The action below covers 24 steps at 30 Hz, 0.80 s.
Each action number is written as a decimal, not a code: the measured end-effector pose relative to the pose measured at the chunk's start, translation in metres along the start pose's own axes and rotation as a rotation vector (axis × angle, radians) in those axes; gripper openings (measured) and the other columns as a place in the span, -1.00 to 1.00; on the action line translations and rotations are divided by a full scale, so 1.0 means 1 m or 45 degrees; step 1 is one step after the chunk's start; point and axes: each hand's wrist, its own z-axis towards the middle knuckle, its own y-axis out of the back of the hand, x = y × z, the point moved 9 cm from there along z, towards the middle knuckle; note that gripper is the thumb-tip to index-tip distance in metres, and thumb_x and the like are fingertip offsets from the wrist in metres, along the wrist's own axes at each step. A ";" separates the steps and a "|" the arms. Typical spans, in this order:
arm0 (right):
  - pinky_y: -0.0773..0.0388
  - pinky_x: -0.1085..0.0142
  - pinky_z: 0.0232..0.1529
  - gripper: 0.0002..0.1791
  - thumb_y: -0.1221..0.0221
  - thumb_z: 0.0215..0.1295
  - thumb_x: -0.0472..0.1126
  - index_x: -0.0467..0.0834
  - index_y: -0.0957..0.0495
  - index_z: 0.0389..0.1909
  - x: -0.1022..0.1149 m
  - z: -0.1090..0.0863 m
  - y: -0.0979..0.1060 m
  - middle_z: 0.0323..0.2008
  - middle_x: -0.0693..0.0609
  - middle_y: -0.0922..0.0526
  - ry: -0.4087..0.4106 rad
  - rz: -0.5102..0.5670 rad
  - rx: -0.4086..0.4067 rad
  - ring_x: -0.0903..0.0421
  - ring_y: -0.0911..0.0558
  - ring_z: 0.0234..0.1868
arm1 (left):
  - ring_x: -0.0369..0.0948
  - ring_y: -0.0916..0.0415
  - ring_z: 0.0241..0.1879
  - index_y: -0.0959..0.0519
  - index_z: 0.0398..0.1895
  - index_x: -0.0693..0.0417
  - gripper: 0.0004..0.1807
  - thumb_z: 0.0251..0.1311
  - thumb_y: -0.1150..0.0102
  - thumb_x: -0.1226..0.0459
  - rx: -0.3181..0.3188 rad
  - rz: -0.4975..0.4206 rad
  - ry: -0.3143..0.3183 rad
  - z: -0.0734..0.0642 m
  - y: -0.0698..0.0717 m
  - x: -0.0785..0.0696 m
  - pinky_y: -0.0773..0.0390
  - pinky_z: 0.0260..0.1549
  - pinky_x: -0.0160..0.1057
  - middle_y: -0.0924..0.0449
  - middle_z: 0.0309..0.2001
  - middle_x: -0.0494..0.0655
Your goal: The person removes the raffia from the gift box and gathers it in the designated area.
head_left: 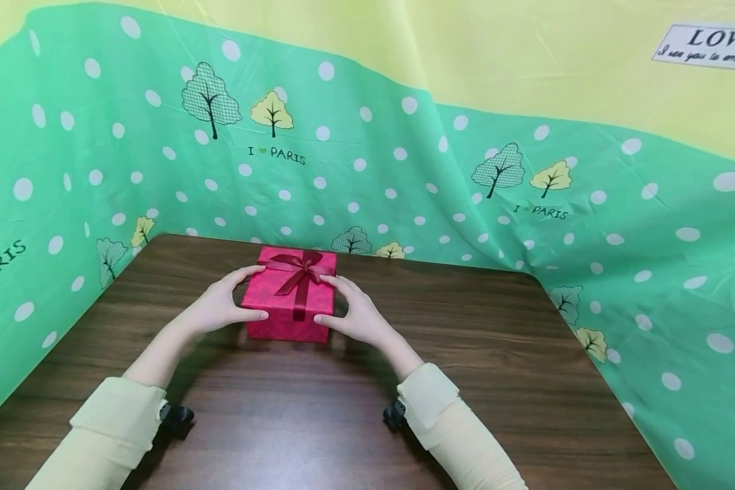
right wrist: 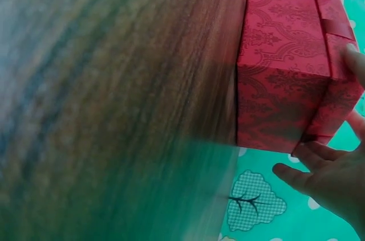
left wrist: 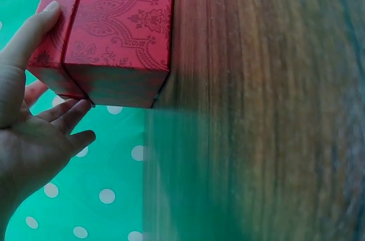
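While I watch from my distant station, a red gift box [head_left: 288,329] sits upright on the brown wooden table [head_left: 294,422], near its far edge and left of the middle, lid [head_left: 282,303] on. Left hand [head_left: 216,304]: thumb against the front, fingers curved round the left side, grasping the lid. Right hand [head_left: 360,314] mirrors it, thumb at the front, fingers grasping the lid's right side near the ribbon bow [head_left: 305,267]. I note green dotted cloth [head_left: 343,170] behind, pale sleeves [head_left: 119,412] turned back, a black device [head_left: 179,420] at each cuff.
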 end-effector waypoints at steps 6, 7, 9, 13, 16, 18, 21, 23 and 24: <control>-0.34 -0.01 0.22 -0.18 -0.34 0.05 0.13 0.19 -0.24 0.35 -0.002 -0.001 0.003 0.35 0.04 -0.27 0.000 -0.007 -0.019 0.07 -0.24 0.37 | 0.07 -0.21 0.28 -0.15 0.41 -0.18 0.02 -0.17 -0.45 -0.12 -0.004 -0.002 0.016 0.000 0.000 -0.003 -0.39 0.08 0.19 -0.21 0.33 0.09; -0.34 -0.01 0.23 -0.19 -0.34 0.05 0.13 0.19 -0.24 0.35 -0.001 -0.002 0.004 0.35 0.05 -0.28 0.003 -0.004 -0.020 0.07 -0.23 0.38 | 0.06 -0.22 0.27 -0.16 0.40 -0.17 0.01 -0.16 -0.44 -0.11 -0.007 -0.007 0.013 0.001 0.000 -0.004 -0.39 0.08 0.17 -0.22 0.33 0.09; -0.34 -0.01 0.23 -0.19 -0.34 0.05 0.13 0.19 -0.25 0.35 -0.001 -0.002 0.005 0.34 0.07 -0.28 0.002 0.002 -0.018 0.08 -0.23 0.37 | 0.05 -0.24 0.26 -0.18 0.39 -0.16 -0.01 -0.15 -0.44 -0.10 -0.011 -0.024 0.010 0.001 0.001 -0.006 -0.41 0.08 0.15 -0.25 0.31 0.08; -0.34 -0.01 0.23 -0.20 -0.34 0.05 0.12 0.19 -0.26 0.34 0.001 -0.002 0.008 0.34 0.07 -0.29 0.001 0.026 -0.022 0.07 -0.23 0.37 | 0.05 -0.25 0.25 -0.20 0.38 -0.14 -0.04 -0.12 -0.44 -0.07 -0.011 -0.068 0.007 0.002 0.002 -0.007 -0.41 0.09 0.13 -0.28 0.29 0.07; -0.34 -0.01 0.22 -0.21 -0.34 0.05 0.12 0.18 -0.27 0.34 0.003 -0.002 0.010 0.33 0.06 -0.30 0.005 0.025 -0.024 0.07 -0.26 0.35 | 0.06 -0.23 0.26 -0.19 0.39 -0.14 -0.04 -0.12 -0.43 -0.08 -0.002 -0.071 0.009 0.003 0.003 -0.007 -0.40 0.10 0.14 -0.27 0.30 0.08; -0.35 0.00 0.22 -0.21 -0.34 0.05 0.12 0.18 -0.27 0.33 0.003 -0.002 0.011 0.32 0.06 -0.31 0.008 0.016 -0.026 0.08 -0.29 0.33 | 0.07 -0.23 0.26 -0.18 0.39 -0.14 -0.04 -0.11 -0.43 -0.08 0.003 -0.064 0.009 0.003 0.003 -0.008 -0.39 0.11 0.15 -0.26 0.30 0.09; -0.36 0.03 0.21 -0.21 -0.34 0.05 0.11 0.17 -0.27 0.33 0.004 -0.002 0.012 0.30 0.08 -0.33 0.014 0.010 -0.029 0.10 -0.32 0.30 | 0.07 -0.23 0.26 -0.19 0.39 -0.14 -0.04 -0.11 -0.42 -0.09 0.000 -0.047 0.002 0.003 0.004 -0.010 -0.39 0.11 0.16 -0.25 0.30 0.09; -0.37 0.05 0.21 -0.21 -0.34 0.05 0.11 0.17 -0.27 0.33 0.004 -0.002 0.013 0.28 0.10 -0.35 0.022 0.008 -0.032 0.12 -0.34 0.29 | 0.07 -0.23 0.26 -0.19 0.39 -0.13 -0.04 -0.11 -0.42 -0.09 -0.004 -0.036 -0.005 0.003 0.005 -0.012 -0.38 0.11 0.16 -0.25 0.30 0.10; -0.38 0.05 0.20 -0.21 -0.35 0.05 0.11 0.17 -0.27 0.33 0.004 -0.001 0.013 0.28 0.11 -0.35 0.025 0.010 -0.034 0.12 -0.34 0.29 | 0.07 -0.23 0.26 -0.19 0.39 -0.13 -0.04 -0.11 -0.42 -0.09 -0.006 -0.033 -0.007 0.003 0.005 -0.012 -0.38 0.11 0.16 -0.25 0.30 0.10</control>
